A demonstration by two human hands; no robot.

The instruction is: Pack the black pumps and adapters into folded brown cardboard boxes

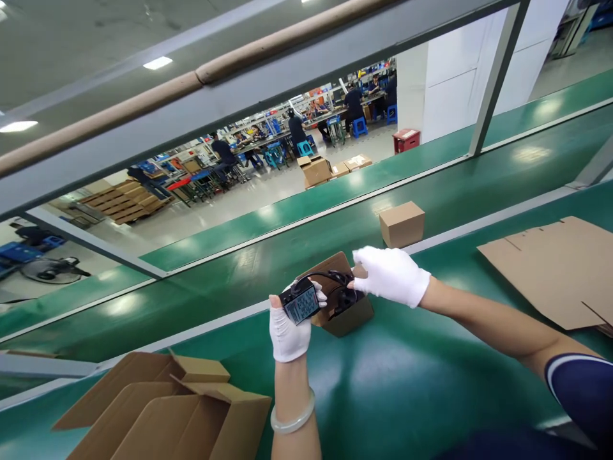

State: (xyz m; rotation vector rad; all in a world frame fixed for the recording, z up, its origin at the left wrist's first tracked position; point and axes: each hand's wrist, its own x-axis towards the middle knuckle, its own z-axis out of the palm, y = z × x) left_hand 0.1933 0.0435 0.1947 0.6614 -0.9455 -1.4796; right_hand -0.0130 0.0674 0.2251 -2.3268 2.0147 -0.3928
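The left hand (pixel 291 329), in a white fabric glove that leaves the thumb tip bare, has its fingers closed around a small black rectangular device with a grey labelled face (pixel 301 303). The thumb lies along the device's near left corner, and the other fingers wrap its far right side. A black cable (pixel 330 275) arches from the device, over the left fingertips, toward the right fingers.

The right hand (pixel 390 275), gloved in the same white fabric, reaches in from the right. Its thumb and fingers are bent close together at the cable bundle; whether they pinch it, I cannot tell. Just below and left of these fingertips is an open brown cardboard box (pixel 348 318), with black cable inside it. The device is at the box's left side, in the left fingers.

Beyond the right fingers, a closed brown cardboard box (pixel 402 225) sits by the pale metal rail (pixel 445 237). Well to the right of them, flat brown cardboard sheets (pixel 555 268) lie on the green work surface (pixel 402 377). Left of and nearer than the left fingers, several open brown cartons (pixel 177 415) stand nested together. A pale, smooth bangle (pixel 293 418) circles the left wrist, below the glove.
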